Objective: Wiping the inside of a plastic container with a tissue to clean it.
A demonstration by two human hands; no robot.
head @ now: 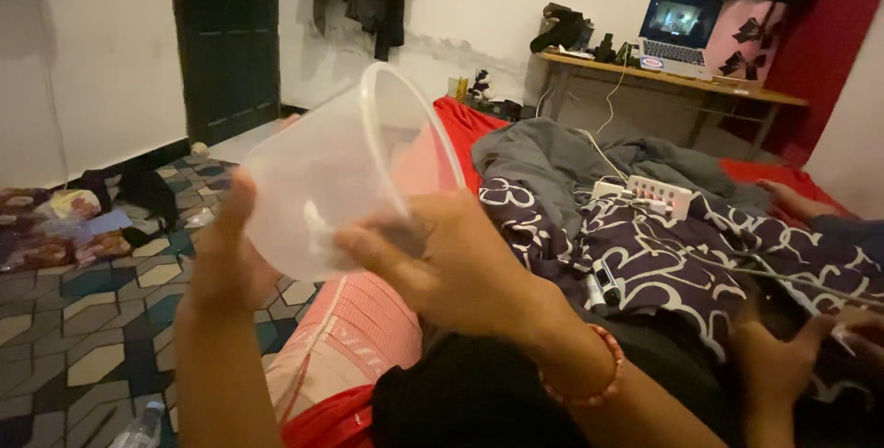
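Note:
A clear plastic tub [322, 172] is held up in front of me, tilted with its round rim facing right and away. My left hand [226, 255] cups its base from the left, thumb up along the wall. My right hand [451, 259], with a pink bead bracelet at the wrist, grips the tub's lower right side, fingers pressed onto the wall. The tub looks empty apart from a small pale smear inside.
A bed with a dark patterned blanket [645, 255] and grey cover lies right, a white power strip [645, 193] on it. Another person's hand [783, 360] rests at lower right. A laptop [677, 29] stands on a wooden desk. A plastic bottle [138, 430] lies on the tiled floor.

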